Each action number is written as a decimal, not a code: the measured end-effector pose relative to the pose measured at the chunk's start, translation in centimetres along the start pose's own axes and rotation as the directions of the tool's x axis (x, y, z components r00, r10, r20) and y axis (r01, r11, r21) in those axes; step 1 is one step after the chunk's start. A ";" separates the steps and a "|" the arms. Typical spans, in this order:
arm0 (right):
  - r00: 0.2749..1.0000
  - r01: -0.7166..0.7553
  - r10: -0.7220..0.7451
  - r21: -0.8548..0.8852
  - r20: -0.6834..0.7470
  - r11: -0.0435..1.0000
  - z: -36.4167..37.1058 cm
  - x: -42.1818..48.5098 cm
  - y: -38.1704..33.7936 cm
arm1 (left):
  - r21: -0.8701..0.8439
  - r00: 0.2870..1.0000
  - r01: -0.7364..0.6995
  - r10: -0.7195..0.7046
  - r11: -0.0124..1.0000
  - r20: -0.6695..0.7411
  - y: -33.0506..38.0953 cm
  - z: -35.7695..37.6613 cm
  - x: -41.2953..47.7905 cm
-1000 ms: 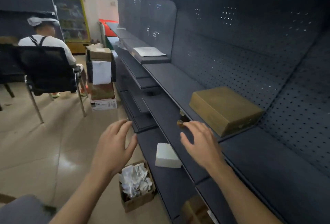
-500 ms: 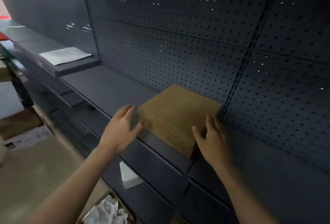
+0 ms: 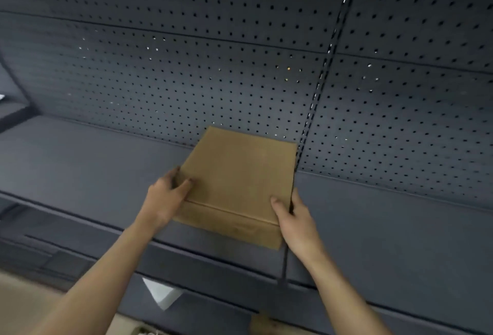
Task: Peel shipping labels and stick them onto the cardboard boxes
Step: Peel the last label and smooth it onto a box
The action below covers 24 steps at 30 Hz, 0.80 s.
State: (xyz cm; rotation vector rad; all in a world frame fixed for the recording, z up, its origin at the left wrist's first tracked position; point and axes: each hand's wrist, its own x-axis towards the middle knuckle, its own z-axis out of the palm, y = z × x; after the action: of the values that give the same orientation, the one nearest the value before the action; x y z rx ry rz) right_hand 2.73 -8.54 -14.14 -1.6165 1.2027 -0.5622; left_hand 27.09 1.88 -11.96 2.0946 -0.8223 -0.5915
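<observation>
A flat, square, plain brown cardboard box (image 3: 240,174) is sitting on a dark grey metal shelf (image 3: 80,163) against perforated pegboard backing (image 3: 186,75). The left hand (image 3: 166,198) and right hand (image 3: 296,224) are gripping its near corners, fingers (image 3: 186,184) curled around the matte edges.

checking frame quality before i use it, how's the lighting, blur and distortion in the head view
Head view: dim, even light, no glare on the cardboard box; bright specks shine through the pegboard holes; wide-angle bending curves the shelf lines; soft blur over the left hand, right hand and forearms, heavier toward the bottom corners.
</observation>
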 end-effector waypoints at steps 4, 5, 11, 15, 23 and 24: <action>0.996 -0.019 0.030 0.131 -0.081 0.991 1.3 -0.5 -0.8 | -0.086 0.999 -0.026 0.028 0.996 0.022 -0.9 -0.2 0.6; 0.994 -0.024 0.039 0.152 -0.098 0.988 1.5 -0.5 -0.8 | -0.101 0.999 -0.035 0.038 0.994 0.030 -1.0 -0.2 0.6; 0.983 0.006 0.018 0.127 -0.185 0.992 1.0 -1.2 -0.6 | -0.146 0.993 -0.104 0.110 0.984 0.035 -0.7 0.3 -0.2; 0.974 0.033 -0.010 0.099 -0.226 0.995 -0.3 -2.0 -0.8 | -0.179 0.987 -0.148 0.157 0.973 0.042 0.0 0.8 -1.3; 0.927 0.107 -0.062 0.102 -0.370 0.989 -5.4 -4.7 0.2 | -0.213 0.964 -0.235 0.255 0.948 0.070 3.5 3.9 -4.3; 0.921 0.117 -0.068 0.106 -0.383 0.987 -6.4 -5.2 0.5 | -0.215 0.959 -0.252 0.273 0.943 0.073 4.3 4.5 -5.0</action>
State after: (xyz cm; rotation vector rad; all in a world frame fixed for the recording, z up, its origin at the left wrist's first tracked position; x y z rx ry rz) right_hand -4.73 -6.67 -11.16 -1.5018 1.3427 -1.0294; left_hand 19.28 1.15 -10.48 1.7441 -1.0350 -0.6128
